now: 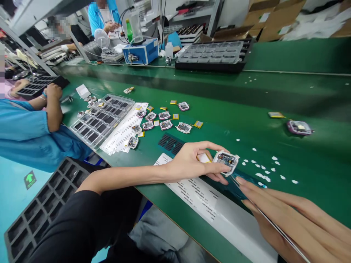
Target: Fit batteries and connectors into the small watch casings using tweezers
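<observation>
My left hand (pixel 194 162) pinches a small white device shell with an exposed circuit board (pixel 226 160) just above the green work surface (pixel 225 91); a yellow battery pad (pixel 203 157) shows under my fingers. My right hand (pixel 285 215) comes in from the lower right, gripping thin metal tweezers (pixel 270 221) whose tip reaches toward the device's lower edge. Under both hands lies a white label sheet (pixel 200 197).
Several more open devices (pixel 164 120) and yellow batteries lie mid-table beside a clear tray (pixel 101 118) and label strips. A pink device (pixel 299 127) sits far right, white scraps (pixel 263 171) near it. A co-worker's arm (pixel 51 109) is at left; a black tray (pixel 35 215) sits lower left.
</observation>
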The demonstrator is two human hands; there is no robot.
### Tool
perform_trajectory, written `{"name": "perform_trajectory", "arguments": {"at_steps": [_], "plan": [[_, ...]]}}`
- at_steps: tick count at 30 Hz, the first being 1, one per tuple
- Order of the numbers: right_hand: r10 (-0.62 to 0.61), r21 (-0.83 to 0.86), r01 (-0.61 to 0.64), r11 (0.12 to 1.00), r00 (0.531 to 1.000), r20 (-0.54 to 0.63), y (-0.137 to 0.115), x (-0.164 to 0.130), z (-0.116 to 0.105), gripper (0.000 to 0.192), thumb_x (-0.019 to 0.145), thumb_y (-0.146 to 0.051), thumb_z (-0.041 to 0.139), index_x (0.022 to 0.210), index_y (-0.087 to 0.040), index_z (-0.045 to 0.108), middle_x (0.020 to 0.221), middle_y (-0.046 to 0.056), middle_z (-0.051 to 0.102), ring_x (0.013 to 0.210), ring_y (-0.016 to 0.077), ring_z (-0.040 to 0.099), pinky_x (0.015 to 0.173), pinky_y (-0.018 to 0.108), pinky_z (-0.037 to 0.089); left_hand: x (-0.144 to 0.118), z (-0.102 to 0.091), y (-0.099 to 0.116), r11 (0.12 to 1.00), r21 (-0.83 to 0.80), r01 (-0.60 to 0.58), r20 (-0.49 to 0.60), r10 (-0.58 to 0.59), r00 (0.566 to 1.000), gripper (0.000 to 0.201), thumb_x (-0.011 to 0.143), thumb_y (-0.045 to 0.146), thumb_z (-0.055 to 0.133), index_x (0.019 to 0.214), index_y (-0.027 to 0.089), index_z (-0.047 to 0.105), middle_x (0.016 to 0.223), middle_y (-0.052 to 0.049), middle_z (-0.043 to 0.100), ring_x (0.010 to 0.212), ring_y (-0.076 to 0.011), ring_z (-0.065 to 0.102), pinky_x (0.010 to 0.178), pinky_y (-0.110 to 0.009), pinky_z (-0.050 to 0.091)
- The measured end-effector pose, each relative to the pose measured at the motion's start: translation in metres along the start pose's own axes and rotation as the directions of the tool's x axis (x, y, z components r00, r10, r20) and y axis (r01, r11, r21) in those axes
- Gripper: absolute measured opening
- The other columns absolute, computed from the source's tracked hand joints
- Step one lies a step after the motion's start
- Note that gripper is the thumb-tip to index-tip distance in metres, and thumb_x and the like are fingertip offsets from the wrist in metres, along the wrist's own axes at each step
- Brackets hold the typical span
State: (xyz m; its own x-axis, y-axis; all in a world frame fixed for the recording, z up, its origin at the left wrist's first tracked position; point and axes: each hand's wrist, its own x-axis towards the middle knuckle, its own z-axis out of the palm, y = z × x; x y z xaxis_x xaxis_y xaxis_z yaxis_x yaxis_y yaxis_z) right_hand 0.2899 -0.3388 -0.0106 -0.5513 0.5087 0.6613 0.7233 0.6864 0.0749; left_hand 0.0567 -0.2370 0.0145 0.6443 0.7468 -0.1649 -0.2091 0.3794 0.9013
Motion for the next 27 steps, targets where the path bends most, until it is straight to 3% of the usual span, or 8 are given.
{"name": "perform_trajectory", "arguments": {"at_steps": [3,5,7,8,13,19,23,27], "plan": [[0.006,-0.015,-0.007,1.000,0.999,-0.047,-0.001,0.009,0.004,0.053,0.103,-0.024,0.057,0.156,-0.025,0.052,0.120,-0.001,0.080,0.096,0.0212,0.078,0.085,0.037,0.065,0.021,-0.015,0.007,0.930,0.345,-0.129,-0.042,0.153,0.987,0.056,0.080,0.042,0.086,0.123,0.014,0.066,0.071,0.002,0.071,0.068,-0.0167,0.074,0.069,-0.028,0.058],[0.020,-0.011,-0.021,1.000,0.998,-0.060,-0.003,0.019,0.003,0.060,0.097,-0.017,0.068,0.155,-0.023,0.054,0.111,-0.003,0.082,0.086,0.0186,0.078,0.084,0.032,0.064,0.049,-0.031,0.019,0.700,0.689,-0.188,-0.071,0.323,0.944,0.044,0.089,0.041,0.077,0.124,0.015,0.069,0.083,-0.002,0.076,0.077,-0.0170,0.074,0.077,-0.030,0.056],[0.021,-0.001,-0.021,1.000,0.997,-0.078,-0.005,0.029,-0.001,0.076,0.089,-0.009,0.076,0.158,-0.025,0.048,0.103,-0.006,0.083,0.078,0.0163,0.078,0.083,0.029,0.063,0.081,-0.050,0.035,0.378,0.920,-0.103,-0.054,0.384,0.922,0.028,0.094,0.038,0.072,0.114,0.018,0.076,0.098,-0.006,0.079,0.095,-0.0198,0.073,0.091,-0.033,0.054],[0.020,0.002,-0.020,1.000,0.996,-0.089,-0.006,0.034,-0.003,0.083,0.087,-0.006,0.078,0.160,-0.026,0.045,0.100,-0.007,0.083,0.076,0.0153,0.077,0.082,0.027,0.062,0.096,-0.059,0.043,0.334,0.941,-0.061,-0.080,0.393,0.916,0.022,0.094,0.034,0.072,0.107,0.017,0.078,0.104,-0.009,0.080,0.102,-0.0223,0.072,0.096,-0.035,0.053],[0.061,-0.030,-0.065,0.997,0.990,-0.126,-0.009,0.042,-0.005,0.084,0.090,-0.009,0.076,0.163,-0.031,0.040,0.097,-0.007,0.083,0.071,0.0148,0.076,0.075,0.028,0.061,0.140,-0.095,0.072,0.238,0.968,0.085,-0.174,0.385,0.906,0.020,0.100,0.026,0.062,0.106,0.014,0.078,0.110,-0.012,0.079,0.107,-0.0242,0.071,0.102,-0.040,0.054],[0.057,-0.029,-0.061,0.998,0.990,-0.131,-0.008,0.037,-0.001,0.088,0.089,-0.010,0.078,0.164,-0.032,0.038,0.099,-0.007,0.083,0.076,0.0136,0.076,0.080,0.027,0.059,0.135,-0.132,0.085,0.111,0.964,0.242,-0.265,0.343,0.901,0.040,0.101,0.041,0.068,0.133,0.017,0.065,0.140,-0.012,0.065,0.124,-0.0267,0.066,0.106,-0.052,0.058],[0.037,-0.023,-0.041,0.999,0.990,-0.134,-0.009,0.040,-0.004,0.088,0.088,-0.008,0.078,0.163,-0.030,0.038,0.099,-0.006,0.083,0.076,0.0137,0.075,0.079,0.027,0.059,0.127,-0.148,0.086,0.145,0.947,0.285,-0.317,0.301,0.899,0.040,0.101,0.040,0.068,0.134,0.017,0.065,0.137,-0.012,0.066,0.120,-0.0258,0.067,0.102,-0.049,0.060],[0.010,-0.009,-0.011,1.000,0.992,-0.122,-0.008,0.040,-0.005,0.085,0.090,-0.010,0.076,0.164,-0.028,0.037,0.101,-0.004,0.083,0.079,0.0152,0.075,0.082,0.028,0.059,0.120,-0.148,0.088,0.280,0.932,0.230,-0.328,0.381,0.865,0.035,0.099,0.034,0.071,0.128,0.015,0.066,0.127,-0.010,0.070,0.116,-0.0246,0.069,0.102,-0.048,0.059]]}}
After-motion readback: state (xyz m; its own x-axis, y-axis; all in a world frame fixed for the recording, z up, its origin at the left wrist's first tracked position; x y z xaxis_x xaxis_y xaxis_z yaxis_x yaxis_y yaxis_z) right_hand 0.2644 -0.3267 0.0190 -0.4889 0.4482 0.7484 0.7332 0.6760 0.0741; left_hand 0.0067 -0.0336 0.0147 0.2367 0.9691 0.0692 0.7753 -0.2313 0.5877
